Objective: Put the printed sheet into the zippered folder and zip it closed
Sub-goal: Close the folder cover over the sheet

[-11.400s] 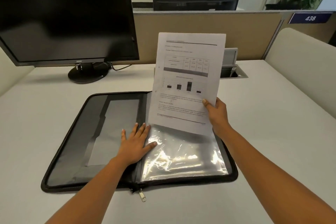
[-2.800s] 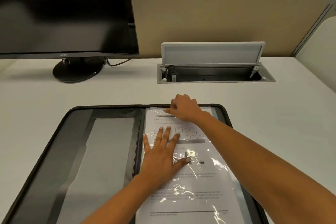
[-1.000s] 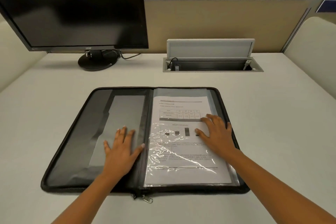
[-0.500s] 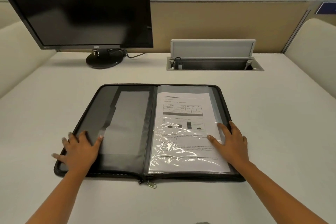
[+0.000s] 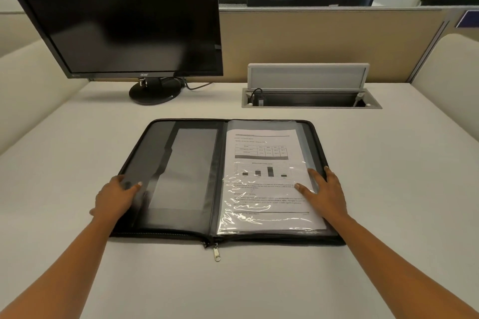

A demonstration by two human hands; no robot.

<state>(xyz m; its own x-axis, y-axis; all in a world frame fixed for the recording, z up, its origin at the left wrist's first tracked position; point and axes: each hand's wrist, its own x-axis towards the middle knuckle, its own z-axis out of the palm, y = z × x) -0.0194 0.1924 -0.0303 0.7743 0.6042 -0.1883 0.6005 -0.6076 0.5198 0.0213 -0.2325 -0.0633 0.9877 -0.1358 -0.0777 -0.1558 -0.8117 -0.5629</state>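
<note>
The black zippered folder lies open on the desk. The printed sheet, with a table and a bar chart, sits inside the clear plastic sleeve on the folder's right half. My left hand grips the outer edge of the left cover, its thumb on the inner face. My right hand rests flat on the right side of the sleeve, fingers straight. The metal zipper pull hangs at the spine on the near edge.
A black monitor on a round stand stands at the back left. An open cable box with a raised lid is set into the desk behind the folder. A beige partition closes the back, padded panels the sides.
The sheet went from my right hand into the sleeve. In the last second my left hand slid from the left pocket to the cover's outer edge; my right hand shifted to the sleeve's right side.
</note>
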